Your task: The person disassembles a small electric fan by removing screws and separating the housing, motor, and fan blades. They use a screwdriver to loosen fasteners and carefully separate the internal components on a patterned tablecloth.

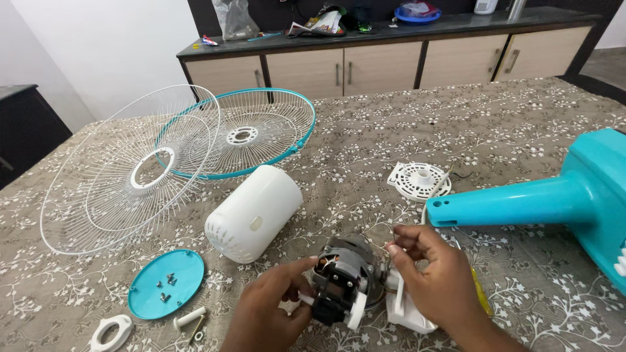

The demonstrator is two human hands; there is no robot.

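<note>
The fan motor is held at six o'clock on the tabletop, clamped between the left hand and the right hand, whose fingertips pinch thin wires. These wires could be torn if pulled hard. The loose screws on the teal disc at eight o'clock could be scattered if it is bumped.
</note>
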